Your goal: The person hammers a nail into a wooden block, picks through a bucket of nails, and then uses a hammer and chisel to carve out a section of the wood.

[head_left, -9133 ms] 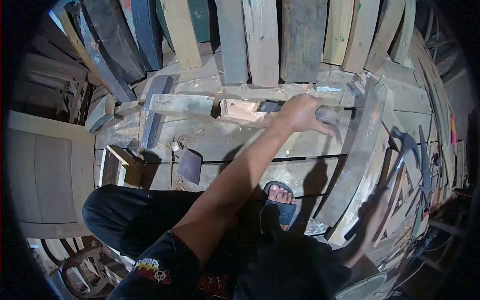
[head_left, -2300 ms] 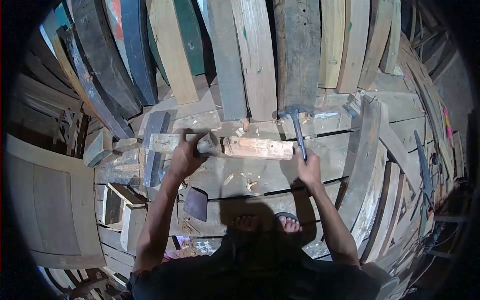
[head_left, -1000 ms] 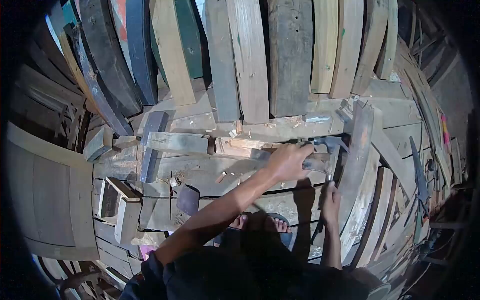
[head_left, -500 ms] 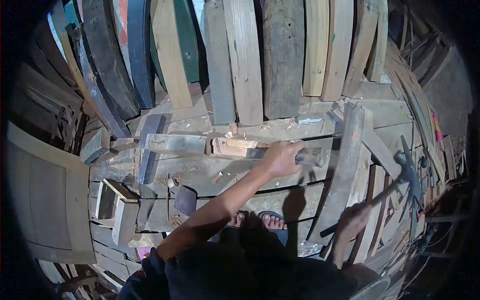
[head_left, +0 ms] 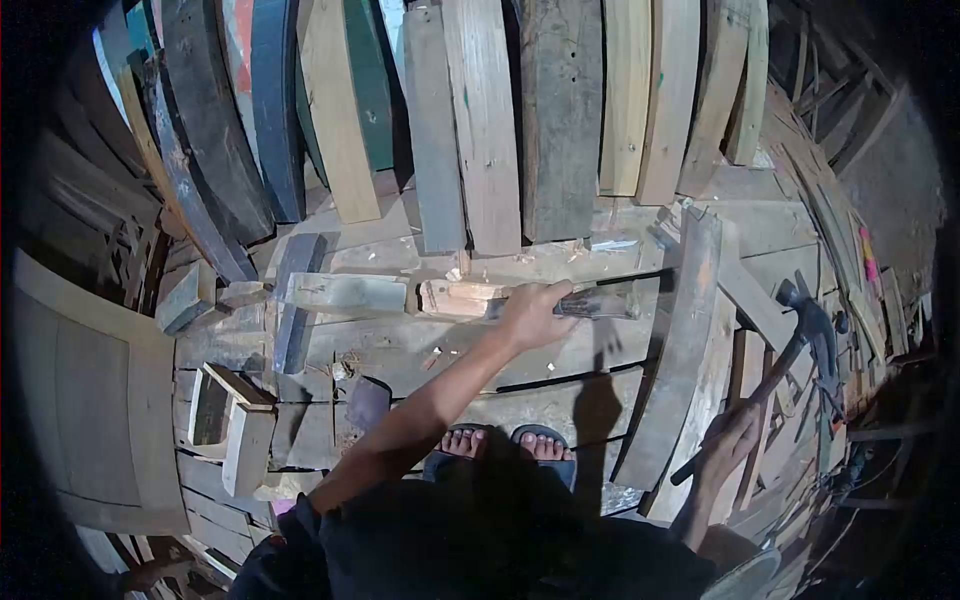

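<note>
i see rough, splintered planks as flooring, with pale chips scattered about. my left hand [head_left: 530, 315] is closed around a chisel [head_left: 585, 305] lying against a notched wood block [head_left: 455, 298]. my right hand [head_left: 735, 440] grips a claw hammer [head_left: 790, 345] raised out right, over a curved board [head_left: 680, 350].

Since a second ago, the right hand [head_left: 728, 443] swings the hammer [head_left: 810, 325] away from the chisel [head_left: 575, 303], raised out to the right; the left hand [head_left: 533, 313] shifts slightly leftward.
</note>
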Motion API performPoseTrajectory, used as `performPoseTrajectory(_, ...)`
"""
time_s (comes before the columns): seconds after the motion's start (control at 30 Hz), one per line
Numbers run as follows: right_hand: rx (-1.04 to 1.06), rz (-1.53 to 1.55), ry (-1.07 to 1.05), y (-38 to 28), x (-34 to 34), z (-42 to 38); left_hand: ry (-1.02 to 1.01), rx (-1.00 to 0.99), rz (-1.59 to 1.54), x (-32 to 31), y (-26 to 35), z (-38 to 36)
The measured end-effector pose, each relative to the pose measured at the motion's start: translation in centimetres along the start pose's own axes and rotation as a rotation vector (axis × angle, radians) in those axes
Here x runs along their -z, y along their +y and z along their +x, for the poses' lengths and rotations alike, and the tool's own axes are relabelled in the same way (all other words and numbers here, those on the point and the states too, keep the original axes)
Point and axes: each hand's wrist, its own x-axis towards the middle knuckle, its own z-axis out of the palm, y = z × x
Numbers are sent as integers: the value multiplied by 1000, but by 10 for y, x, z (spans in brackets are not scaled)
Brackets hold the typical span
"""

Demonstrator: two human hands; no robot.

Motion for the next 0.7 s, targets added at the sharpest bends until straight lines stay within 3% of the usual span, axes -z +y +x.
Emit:
performPoseTrajectory(0.07, -44, 114, 17, 39, 1, -7, -23, 28, 84, 11, 18, 1)
performPoseTrajectory(0.1, -91, 92, -8, 18, -14, -24, -30, 41, 103, 6, 13, -4)
performPoseTrajectory(0.17, 21, -217, -44, 74, -19, -39, -47, 58, 139, -8, -1, -10)
performPoseTrajectory(0.23, 25, -355, -355, 16, -43, -54, 5, -8, 106, -5, 3, -6)
performPoseTrajectory(0.27, -214, -273, -391, 23, -41, -57, 0, -5, 89, -3, 5, -8)
performPoseTrajectory(0.53, -250, -72, -135, 32, -22, -44, -51, 42, 138, -9, -6, -9)
performPoseTrajectory(0.67, -113, -379, -373, 21, -26, -50, -58, 33, 124, -7, -1, -6)
performPoseTrajectory(0.7, -112, -324, -396, 26, -31, -53, -67, 43, 126, -6, -1, -7)
